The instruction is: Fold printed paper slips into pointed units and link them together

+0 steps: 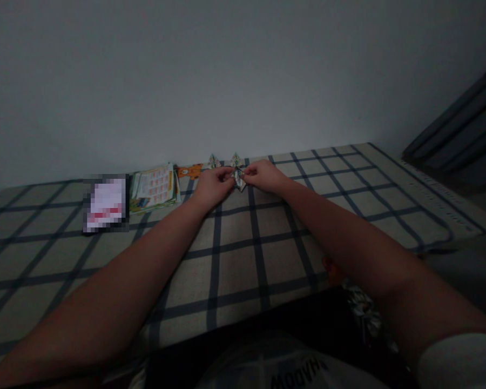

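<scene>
Between my hands is a small folded paper piece (239,181) with a printed pattern and pointed tips. My left hand (215,188) pinches its left side, and my right hand (263,176) pinches its right side with thumb and finger. Just behind it stands a similar folded paper piece (236,159), close to the held one; whether they touch I cannot tell. Another pointed folded paper piece (214,160) is behind my left hand, its lower part partly hidden by the fingers.
A checked tablecloth (235,259) covers the table, which meets a pale wall (243,81). To the left lie a stack of printed sheets (154,186) and a dark-edged device with a pixelated screen (105,204). Dark folded cloth (461,119) hangs at far right.
</scene>
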### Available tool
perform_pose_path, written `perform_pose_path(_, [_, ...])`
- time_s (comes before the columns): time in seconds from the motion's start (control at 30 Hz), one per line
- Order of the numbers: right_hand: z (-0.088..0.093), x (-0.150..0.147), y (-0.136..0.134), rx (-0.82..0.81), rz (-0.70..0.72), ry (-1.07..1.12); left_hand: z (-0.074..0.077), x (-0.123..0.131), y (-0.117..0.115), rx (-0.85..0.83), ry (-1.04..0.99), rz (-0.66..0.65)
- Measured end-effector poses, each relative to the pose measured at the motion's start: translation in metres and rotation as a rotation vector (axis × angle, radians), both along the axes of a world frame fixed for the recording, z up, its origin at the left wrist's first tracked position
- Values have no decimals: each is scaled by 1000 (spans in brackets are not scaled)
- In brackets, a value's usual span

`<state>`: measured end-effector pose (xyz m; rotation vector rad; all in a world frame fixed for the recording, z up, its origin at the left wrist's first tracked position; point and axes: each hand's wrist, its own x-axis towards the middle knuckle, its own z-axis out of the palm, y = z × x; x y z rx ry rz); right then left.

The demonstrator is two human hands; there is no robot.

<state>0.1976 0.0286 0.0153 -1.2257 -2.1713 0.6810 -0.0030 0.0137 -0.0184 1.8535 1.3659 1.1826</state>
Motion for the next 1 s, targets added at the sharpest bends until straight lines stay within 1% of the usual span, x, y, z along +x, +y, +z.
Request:
perform_pose_path(0.1, [2,-1,-1,-10,-7,-22,0,0,1,-8,0,-4])
perform_pose_path(0.3, [1,-1,1,12,-18,-78,5,1,-3,-45,65,0])
perform_pose_path(0.57, [0,0,3,-4,-12,-77,5,0,-2,-44,114,7])
perform_pose_path(1.0, [6,1,-1,-29,-6,-77,7,2,-4,-69,97,0])
